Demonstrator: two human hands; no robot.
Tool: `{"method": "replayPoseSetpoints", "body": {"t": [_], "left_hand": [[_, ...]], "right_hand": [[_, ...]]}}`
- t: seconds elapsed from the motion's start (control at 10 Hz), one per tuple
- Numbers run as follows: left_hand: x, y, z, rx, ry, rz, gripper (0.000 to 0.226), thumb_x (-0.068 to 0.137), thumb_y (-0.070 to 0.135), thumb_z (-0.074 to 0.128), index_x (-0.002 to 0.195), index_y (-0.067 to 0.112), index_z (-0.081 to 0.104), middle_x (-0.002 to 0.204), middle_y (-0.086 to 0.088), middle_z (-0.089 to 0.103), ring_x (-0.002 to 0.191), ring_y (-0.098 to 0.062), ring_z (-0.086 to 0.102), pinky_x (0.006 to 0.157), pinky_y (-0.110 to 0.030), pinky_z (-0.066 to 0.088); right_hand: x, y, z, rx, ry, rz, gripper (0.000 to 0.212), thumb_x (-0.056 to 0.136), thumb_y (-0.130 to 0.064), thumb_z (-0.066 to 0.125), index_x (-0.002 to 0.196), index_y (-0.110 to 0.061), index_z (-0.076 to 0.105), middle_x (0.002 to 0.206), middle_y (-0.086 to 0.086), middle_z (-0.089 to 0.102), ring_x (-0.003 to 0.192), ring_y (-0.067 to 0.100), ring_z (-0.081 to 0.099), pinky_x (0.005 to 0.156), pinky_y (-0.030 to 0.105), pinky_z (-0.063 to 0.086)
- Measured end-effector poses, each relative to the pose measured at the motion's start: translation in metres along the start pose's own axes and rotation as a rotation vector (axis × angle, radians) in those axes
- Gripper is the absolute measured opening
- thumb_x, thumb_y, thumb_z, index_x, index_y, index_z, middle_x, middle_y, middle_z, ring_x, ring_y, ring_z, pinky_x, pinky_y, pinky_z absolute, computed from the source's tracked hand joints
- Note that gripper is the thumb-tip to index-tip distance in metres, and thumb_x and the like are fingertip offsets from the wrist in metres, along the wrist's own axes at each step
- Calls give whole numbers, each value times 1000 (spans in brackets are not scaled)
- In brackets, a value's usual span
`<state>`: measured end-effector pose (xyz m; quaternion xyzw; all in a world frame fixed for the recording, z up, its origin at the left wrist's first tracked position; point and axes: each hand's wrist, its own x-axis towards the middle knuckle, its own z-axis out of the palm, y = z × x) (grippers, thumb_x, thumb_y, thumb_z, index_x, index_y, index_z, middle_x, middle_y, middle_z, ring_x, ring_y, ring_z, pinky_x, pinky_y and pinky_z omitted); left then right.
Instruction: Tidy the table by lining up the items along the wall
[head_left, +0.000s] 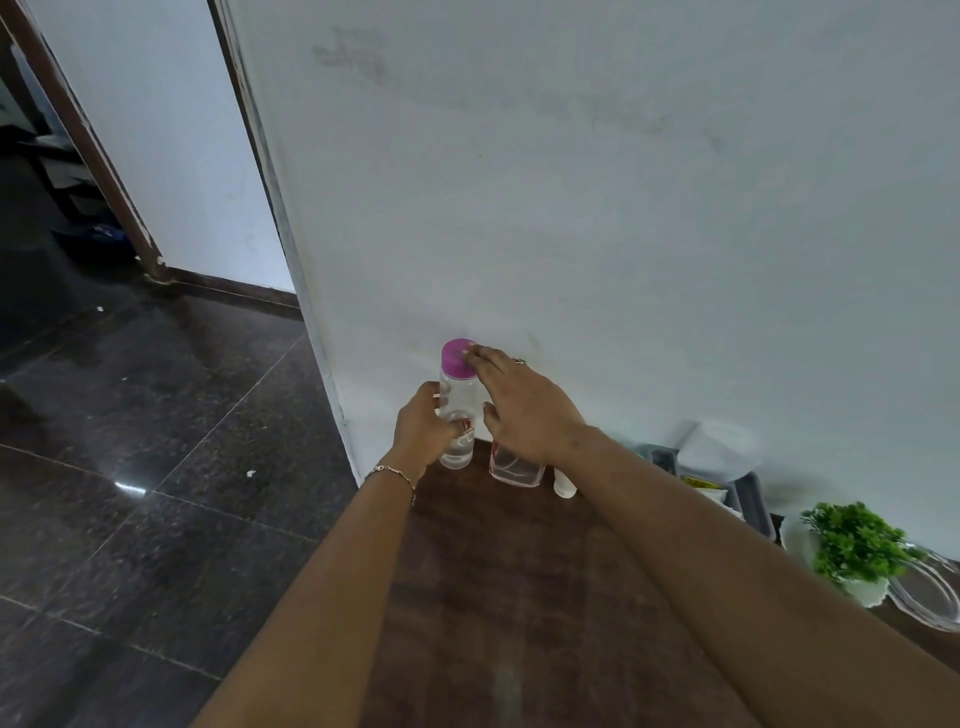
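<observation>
A clear bottle with a pink cap (457, 395) stands upright at the far left corner of the dark wooden table (498, 597), against the white wall (597, 208). My left hand (423, 428) is wrapped around the bottle's lower body. My right hand (524, 410) has its fingers spread, with the fingertips resting on the pink cap. Just to the right stands a clear container with red edges (514, 467), partly hidden behind my right hand. A small white bottle (564, 484) stands beside that.
Along the wall to the right are a grey tray with white items (748, 493), a small green plant in a white pot (852, 551) and a clear glass dish (930, 597). The table's left edge drops to a dark tiled floor (130, 467).
</observation>
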<state>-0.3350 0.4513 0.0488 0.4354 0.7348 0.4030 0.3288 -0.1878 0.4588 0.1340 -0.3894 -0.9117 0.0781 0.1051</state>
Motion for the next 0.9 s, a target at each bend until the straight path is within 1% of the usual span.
{"method": "replayPoseSetpoints", "body": {"t": [0.1,0.2,0.3,0.4,0.5,0.6,0.7,0.8,0.9], "left_hand": [[-2,-2,0,2,-1,-11,57,78,16,73,129,14,48,129,-8,58,119,-24,55,96,-29,41],[-7,-2,0,77,-2,-2,53,81,18,72,128,9,50,129,-8,60,119,-26,55,90,-25,39],[-11,-4,-5,81,-7,-9,59,78,20,75,131,9,50,134,-8,58,121,-26,55,100,-30,43],[-18,-8,-12,71,-29,-53,71,80,16,73,141,8,39,141,-9,50,124,-27,54,106,-37,43],[-27,-8,-17,70,-45,-68,72,81,12,71,143,8,34,144,-11,47,127,-27,52,105,-34,42],[-37,-8,-19,98,-57,-72,72,81,15,72,143,8,34,145,-12,47,131,-28,48,107,-35,40],[-56,-3,-17,142,-55,-70,73,81,17,72,142,7,34,144,-13,47,131,-29,47,106,-36,40],[-83,3,-10,220,-4,-8,57,82,16,69,132,4,44,132,-17,57,122,-35,54,97,-38,44],[-113,6,9,315,25,90,50,79,10,65,126,3,48,123,-21,60,113,-38,58,95,-41,49]], "right_hand": [[3,-3,-1,-58,-16,-30,67,91,-13,52,150,-13,21,158,1,21,135,26,37,101,39,44],[4,-4,-2,-104,-32,-33,68,91,-15,52,151,-12,19,158,3,21,137,27,35,103,41,44],[3,-3,-5,-154,-54,-44,68,92,-16,49,151,-12,17,159,4,20,140,26,30,107,41,41],[3,-5,-9,-170,-80,-53,70,91,-15,50,152,-12,16,160,4,18,144,24,22,111,39,36],[-2,-7,-12,-180,-99,-48,71,91,-17,51,152,-11,15,160,5,17,145,23,18,112,41,35],[-13,-6,-12,-162,-96,-28,72,90,-17,51,152,-10,14,161,5,14,146,23,16,111,41,35],[-32,-3,-12,-103,-77,13,71,90,-15,50,152,-9,14,161,6,14,147,24,15,113,40,30],[-55,-3,-11,18,10,113,65,93,-15,46,151,-8,17,160,7,18,146,25,18,115,38,27],[-85,-5,-8,36,85,180,65,94,-17,48,150,-5,18,158,10,22,145,26,21,116,37,25]]}}
